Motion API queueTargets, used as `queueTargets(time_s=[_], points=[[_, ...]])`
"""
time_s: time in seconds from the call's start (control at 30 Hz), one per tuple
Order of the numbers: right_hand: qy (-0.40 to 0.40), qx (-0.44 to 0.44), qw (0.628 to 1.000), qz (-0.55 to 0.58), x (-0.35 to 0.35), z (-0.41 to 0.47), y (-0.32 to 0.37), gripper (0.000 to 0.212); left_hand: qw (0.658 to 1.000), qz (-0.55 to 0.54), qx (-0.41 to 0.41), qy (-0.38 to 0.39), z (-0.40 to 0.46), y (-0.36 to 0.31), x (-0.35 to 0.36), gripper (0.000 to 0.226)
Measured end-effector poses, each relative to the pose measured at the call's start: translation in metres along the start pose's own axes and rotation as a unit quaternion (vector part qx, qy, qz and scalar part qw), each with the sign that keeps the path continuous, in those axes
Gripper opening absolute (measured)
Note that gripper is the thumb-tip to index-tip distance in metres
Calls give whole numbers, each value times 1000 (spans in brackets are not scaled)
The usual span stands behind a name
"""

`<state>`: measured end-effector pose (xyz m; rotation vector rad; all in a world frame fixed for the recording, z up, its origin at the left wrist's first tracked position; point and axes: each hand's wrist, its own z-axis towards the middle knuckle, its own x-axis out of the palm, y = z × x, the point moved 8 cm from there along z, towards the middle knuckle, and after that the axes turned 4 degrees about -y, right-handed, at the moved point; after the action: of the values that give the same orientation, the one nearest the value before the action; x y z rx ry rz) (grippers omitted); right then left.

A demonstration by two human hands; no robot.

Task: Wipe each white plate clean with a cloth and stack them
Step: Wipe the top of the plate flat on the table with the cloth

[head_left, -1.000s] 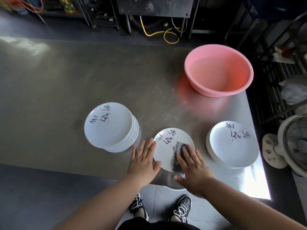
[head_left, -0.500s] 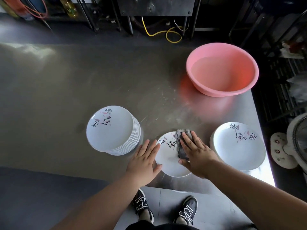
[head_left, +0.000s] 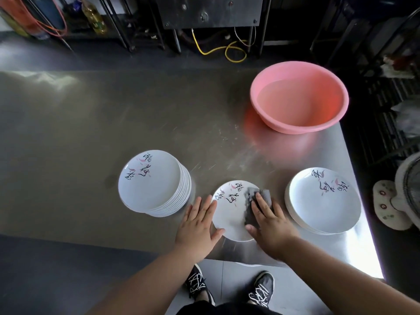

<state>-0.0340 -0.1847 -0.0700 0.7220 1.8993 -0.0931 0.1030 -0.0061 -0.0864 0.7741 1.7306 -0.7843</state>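
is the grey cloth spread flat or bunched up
Mostly spread flat. The grey cloth lies on the single white plate under the straight fingers of the right hand; whether it is folded double, cannot tell.

- Brushed stainless-steel table (head_left: 113,114): scuffed, glaring at 4 o'clock.
- Round white glazed plates (head_left: 231,214): smooth, glossy.
- Grey cloth (head_left: 259,197): matt, nubbly.
- Pink plastic basin (head_left: 300,96) at 1 o'clock: smooth, semi-glossy.

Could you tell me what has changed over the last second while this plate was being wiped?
The right hand slid the grey cloth from the near part of the single plate to its far right edge. The left hand stayed flat against the plate's left rim. Both stacks and the pink basin stayed put.
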Motion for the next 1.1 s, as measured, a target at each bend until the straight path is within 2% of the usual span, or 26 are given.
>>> queueTargets(time_s=[0.07, 0.13, 0.17, 0.27, 0.37, 0.53, 0.63, 0.87, 1.0, 1.1], points=[[9, 8, 1000, 9, 16, -29, -2, 92, 1000, -1, -10, -6, -3, -6, -4, 92], [30, 10, 999, 15, 25, -42, -7, 93, 999, 18, 17, -38, -6, -16, -14, 97], [31, 7, 999, 16, 22, -39, -8, 90, 996, 27, 54, -64, -8, -23, -18, 92], [-5, -8, 1000, 14, -7, -9, -11, 79, 978, 39, 163, -125, -13, -39, -26, 48], [-9, -29, 999, 16, -23, 15, -6, 75, 976, -9, 172, -133, -11, -40, -27, 34], [-11, 34, 999, 9, 15, -18, 0, 88, 981, -36, 145, -120, -4, -36, -24, 35], [18, 45, 999, 15, 44, -45, -1, 99, 982, -48, 142, -114, -4, -31, -19, 34], [-38, 21, 999, 21, -1, 10, -10, 76, 979, -44, 120, -162, -4, -37, -25, 28], [-9, 21, 1000, -8, 27, -31, 9, 88, 984, 1, 87, -155, -6, -51, -32, 39], [19, -4, 1000, 1, 38, -53, 13, 96, 985, 14, 100, -138, -4, -56, -36, 51]])
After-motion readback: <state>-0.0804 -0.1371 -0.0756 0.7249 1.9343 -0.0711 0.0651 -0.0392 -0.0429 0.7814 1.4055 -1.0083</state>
